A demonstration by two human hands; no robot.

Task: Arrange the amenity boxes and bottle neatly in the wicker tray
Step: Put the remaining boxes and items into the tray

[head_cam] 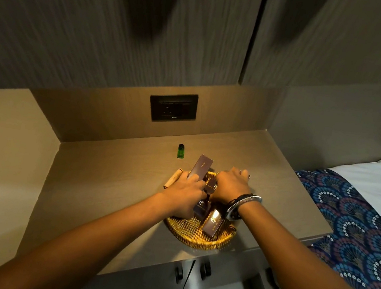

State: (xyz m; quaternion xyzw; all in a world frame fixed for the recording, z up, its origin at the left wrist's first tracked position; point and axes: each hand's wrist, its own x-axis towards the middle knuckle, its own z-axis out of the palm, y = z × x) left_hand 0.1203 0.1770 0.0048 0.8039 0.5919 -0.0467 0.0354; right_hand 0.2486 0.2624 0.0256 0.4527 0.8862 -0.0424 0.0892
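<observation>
A round wicker tray (196, 234) sits near the front edge of the wooden counter. Several dark purple amenity boxes lie in it, one with a gold logo (213, 222) at the front. My left hand (186, 192) is over the tray's left side, fingers closed on a long purple comb box (202, 166) that tilts up over the far rim. My right hand (233, 185) reaches over the tray's far right and grips another box (246, 175), mostly hidden. A small green bottle (181, 151) with a black cap stands upright on the counter behind the tray.
A pale cylindrical item (173, 179) lies on the counter left of the tray. A black socket plate (173, 107) is on the back wall. A bed with a patterned blue runner (360, 230) is at the right. Cabinet doors with handles (192, 269) sit below the counter.
</observation>
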